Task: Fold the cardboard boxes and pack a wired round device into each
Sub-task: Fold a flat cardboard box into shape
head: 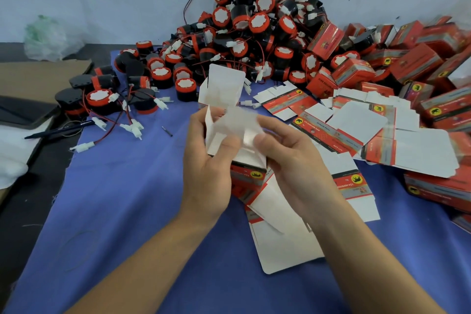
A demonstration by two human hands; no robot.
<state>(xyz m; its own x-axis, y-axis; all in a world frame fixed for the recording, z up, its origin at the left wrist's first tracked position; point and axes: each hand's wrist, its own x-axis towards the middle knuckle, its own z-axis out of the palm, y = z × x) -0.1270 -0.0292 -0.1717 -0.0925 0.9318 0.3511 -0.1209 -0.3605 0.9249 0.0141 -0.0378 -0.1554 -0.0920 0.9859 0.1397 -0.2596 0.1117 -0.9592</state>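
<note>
Left hand (pixel 209 168) and right hand (pixel 288 158) are both gripping the half-folded box (pixel 237 135), fingers pinching flaps inward to close its end.

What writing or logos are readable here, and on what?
"12V reversing horn", apparently: flat carton.
"QTY:1PC", apparently: same carton.
Yellow round emblem, black animal, no words: half-folded box.
Other print on the closed boxes: too blurred.
Round devices: no text visible.
</note>
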